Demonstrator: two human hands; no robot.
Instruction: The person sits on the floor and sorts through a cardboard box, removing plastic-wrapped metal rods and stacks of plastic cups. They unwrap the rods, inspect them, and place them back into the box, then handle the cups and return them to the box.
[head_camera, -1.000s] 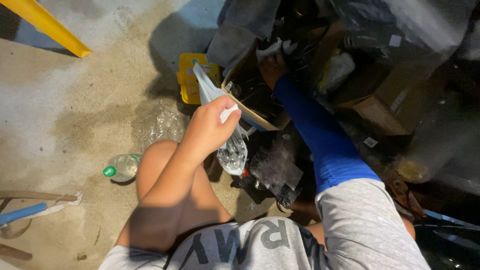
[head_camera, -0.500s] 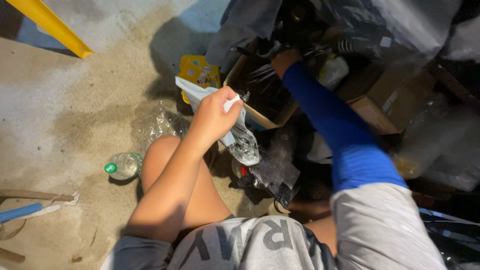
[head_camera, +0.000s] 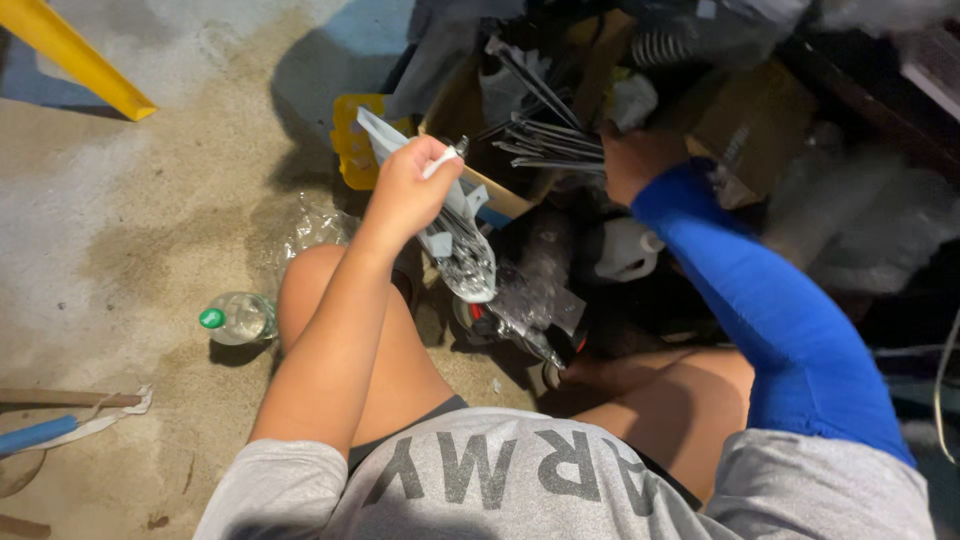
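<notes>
The left hand keeps its fingers closed on the clear plastic packet, now raised beside the cardboard box. The right hand has withdrawn from deeper in the box, fingers gripping the metal rods.

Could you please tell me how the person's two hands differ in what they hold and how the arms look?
The left hand grips a clear plastic packet; the right hand grasps thin dark metal rods in a cardboard box. The left arm is bare; the right wears a blue sleeve. Both reach forward.
</notes>
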